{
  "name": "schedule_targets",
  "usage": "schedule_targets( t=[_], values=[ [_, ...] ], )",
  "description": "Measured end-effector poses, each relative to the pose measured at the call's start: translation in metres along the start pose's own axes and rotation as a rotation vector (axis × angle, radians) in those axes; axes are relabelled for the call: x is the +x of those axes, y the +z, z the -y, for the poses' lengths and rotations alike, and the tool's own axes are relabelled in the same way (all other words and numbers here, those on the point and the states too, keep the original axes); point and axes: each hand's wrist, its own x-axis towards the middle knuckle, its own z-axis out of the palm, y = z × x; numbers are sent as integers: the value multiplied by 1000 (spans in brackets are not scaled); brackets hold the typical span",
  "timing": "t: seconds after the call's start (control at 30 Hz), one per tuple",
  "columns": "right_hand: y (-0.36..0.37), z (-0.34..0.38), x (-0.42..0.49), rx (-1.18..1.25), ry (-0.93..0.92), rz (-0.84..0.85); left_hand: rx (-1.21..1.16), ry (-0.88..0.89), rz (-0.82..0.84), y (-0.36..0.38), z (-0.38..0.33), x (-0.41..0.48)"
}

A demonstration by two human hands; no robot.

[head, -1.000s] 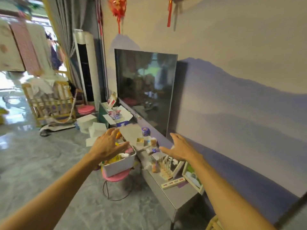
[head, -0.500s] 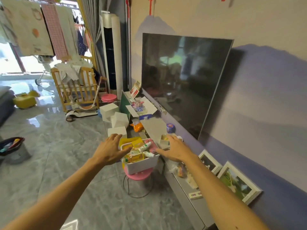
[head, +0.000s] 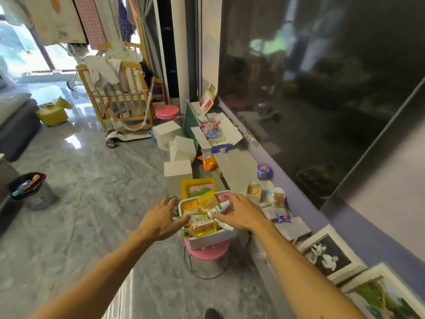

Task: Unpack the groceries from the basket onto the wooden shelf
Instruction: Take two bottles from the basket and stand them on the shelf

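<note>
Bare left hand [head: 161, 221] and bare right hand [head: 243, 215]. Left forearm [head: 92, 272] and right forearm [head: 299, 268] uncovered from wrist to frame edge. Dark rounded shoe toe [head: 211, 314] at bottom edge. Left forearm left of shoe toe, right forearm right of it. Other clothing out of view.

The right hand [head: 241, 215] hides the far right corner of the basket [head: 207, 240]. Print on the tube [head: 218, 207] by its thumb is unreadable. Right of its forearm, the frame [head: 381, 295] is cut off.
</note>
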Motion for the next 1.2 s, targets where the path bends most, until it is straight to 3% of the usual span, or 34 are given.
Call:
schedule_targets(
  t=[0.23,0.5,0.83,0.97,1.2],
  values=[
    [63,-24,132,-25,-70,193,58,-88,188,49,40,115],
    [209,-55,232,-98,-60,366,122,-69,333,164,116,229],
    [368,-102,306,-293,-209,256,78,-34,392,312,196,299],
    [386,-106,302,-326,-256,155,47,-33,342,330,204,299],
    [369,-102,312,-402,-295,166,-33,-32,345,306,198,307]
  ],
)
